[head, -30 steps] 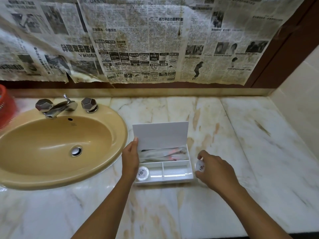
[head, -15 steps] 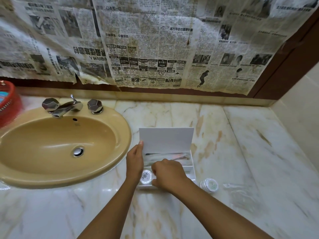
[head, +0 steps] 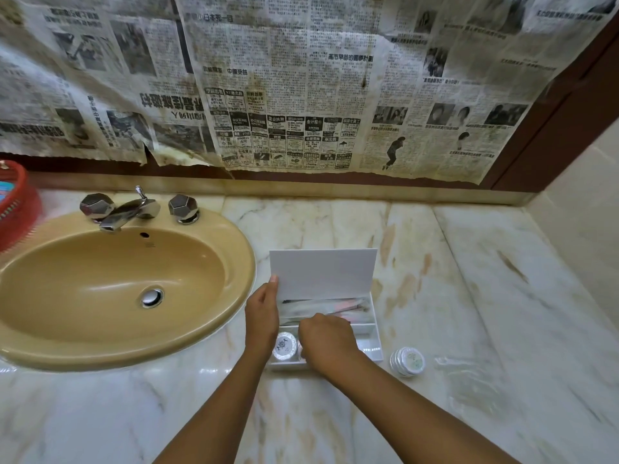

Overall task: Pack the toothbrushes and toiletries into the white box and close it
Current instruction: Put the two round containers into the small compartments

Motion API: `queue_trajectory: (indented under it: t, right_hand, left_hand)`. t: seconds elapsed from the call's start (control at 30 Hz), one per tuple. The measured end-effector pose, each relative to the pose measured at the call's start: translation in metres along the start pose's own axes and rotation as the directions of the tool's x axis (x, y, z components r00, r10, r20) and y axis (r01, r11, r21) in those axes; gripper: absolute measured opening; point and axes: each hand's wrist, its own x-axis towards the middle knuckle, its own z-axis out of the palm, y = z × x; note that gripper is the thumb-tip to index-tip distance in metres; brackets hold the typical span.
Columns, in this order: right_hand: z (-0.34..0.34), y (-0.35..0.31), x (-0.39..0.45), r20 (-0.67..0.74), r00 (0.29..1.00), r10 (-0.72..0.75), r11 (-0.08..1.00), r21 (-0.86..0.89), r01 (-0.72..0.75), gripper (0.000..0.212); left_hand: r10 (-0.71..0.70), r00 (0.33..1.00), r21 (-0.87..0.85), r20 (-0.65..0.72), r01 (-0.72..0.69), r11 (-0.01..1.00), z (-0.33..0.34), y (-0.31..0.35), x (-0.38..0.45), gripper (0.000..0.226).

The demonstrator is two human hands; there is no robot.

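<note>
- The white rectangular plastic box [head: 371, 346] sits on the pale veined marble surface [head: 469, 279], just right of the sink, its hinged lid [head: 323, 272] standing upright at the back.
- The long rear compartment holds clear-wrapped toothbrushes [head: 335, 304] lying lengthwise.
- A small round white container with a patterned top [head: 284, 345] sits in the front left compartment.
- The left hand [head: 261, 316] rests along the box's left side, fingers straight, fingertips touching the lid's left edge.
- The right hand [head: 326, 339] hangs over the front compartments with fingers curled downward; I cannot tell whether it holds anything.
- A second small round white container [head: 407, 361] stands on the surface just right of the box, with a crumpled clear plastic wrapper [head: 469, 380] beyond it.
- The tan oval sink [head: 110, 289] with a chrome faucet [head: 127, 211] lies to the left, a red plastic basket [head: 16, 205] at the far left edge.
- Yellowed newspaper sheets [head: 301, 78] cover the wall behind.
</note>
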Motion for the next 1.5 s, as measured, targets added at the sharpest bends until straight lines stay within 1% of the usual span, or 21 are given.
queue_trajectory:
  t: [0.07, 0.2, 0.3, 0.37, 0.43, 0.53, 0.63, 0.73, 0.8, 0.87, 0.93, 0.97, 1.2, 1.37, 1.5]
  right_hand:
    - [0.000, 0.001, -0.001, 0.002, 1.000, 0.008, 1.000, 0.006, -0.008, 0.019]
    - [0.007, 0.002, -0.001, 0.112, 0.993, 0.021, 0.998, 0.049, -0.027, 0.025]
    - [0.006, 0.004, -0.002, 0.101, 0.995, 0.011, 0.996, 0.090, -0.020, 0.022]
    - [0.004, 0.009, -0.006, 0.033, 0.999, 0.020, 0.989, 0.147, -0.024, 0.020]
    - [0.000, 0.017, -0.012, -0.066, 0.997, 0.041, 0.968, 0.250, -0.023, 0.022]
    - [-0.009, 0.035, -0.024, -0.190, 0.977, 0.100, 0.922, 0.387, -0.019, 0.024]
    - [-0.013, 0.060, -0.039, -0.267, 0.945, 0.186, 0.896, 0.442, -0.051, 0.023]
    - [-0.008, 0.090, -0.054, -0.270, 0.920, 0.285, 0.889, 0.433, -0.148, 0.023]
    - [0.000, 0.108, -0.061, -0.197, 0.919, 0.343, 0.885, 0.396, -0.245, 0.029]
    - [0.011, 0.122, -0.067, -0.088, 0.920, 0.381, 0.878, 0.347, -0.330, 0.038]
    - [0.020, 0.130, -0.071, -0.003, 0.916, 0.401, 0.867, 0.323, -0.378, 0.042]
    - [0.024, 0.133, -0.072, 0.017, 0.913, 0.407, 0.863, 0.321, -0.390, 0.042]
    - [0.030, 0.138, -0.070, -0.016, 0.909, 0.417, 0.868, 0.304, -0.393, 0.038]
    - [0.033, 0.138, -0.068, 0.012, 0.906, 0.423, 0.867, 0.285, -0.409, 0.038]
    - [0.025, 0.133, -0.066, -0.064, 0.905, 0.420, 0.880, 0.274, -0.389, 0.032]
  left_hand:
    - [0.007, 1.000, -0.002, 0.003, -0.007, 1.000, 0.000, 0.001, -0.001, 0.033]
    - [0.024, 1.000, 0.014, 0.000, -0.024, 1.000, 0.002, 0.004, -0.002, 0.031]
    - [0.023, 1.000, 0.014, -0.009, -0.023, 1.000, 0.003, 0.006, -0.004, 0.031]
    - [0.026, 1.000, 0.019, -0.007, -0.026, 0.999, 0.003, 0.006, -0.005, 0.031]
    - [0.023, 1.000, 0.023, -0.010, -0.023, 0.999, 0.003, 0.005, -0.003, 0.031]
    - [0.035, 0.999, 0.024, -0.018, -0.034, 0.999, 0.004, 0.004, -0.003, 0.031]
    - [0.044, 0.999, 0.024, -0.025, -0.043, 0.999, 0.004, 0.005, -0.003, 0.031]
    - [0.039, 0.999, 0.014, -0.029, -0.039, 0.999, 0.006, 0.007, -0.005, 0.031]
    - [0.044, 0.999, 0.013, -0.032, -0.043, 0.999, 0.007, 0.008, -0.005, 0.029]
    - [0.052, 0.998, 0.004, -0.032, -0.052, 0.999, 0.008, 0.008, -0.006, 0.028]
    - [0.057, 0.998, -0.010, -0.035, -0.057, 0.998, 0.008, 0.008, -0.006, 0.027]
    - [0.059, 0.998, -0.016, -0.038, -0.060, 0.998, 0.010, 0.008, -0.007, 0.027]
    - [0.070, 0.997, -0.027, -0.040, -0.071, 0.997, 0.011, 0.009, -0.008, 0.027]
    - [0.073, 0.997, -0.017, -0.034, -0.073, 0.997, 0.010, 0.008, -0.006, 0.029]
    - [0.067, 0.997, -0.013, -0.034, -0.067, 0.998, 0.008, 0.006, -0.005, 0.030]
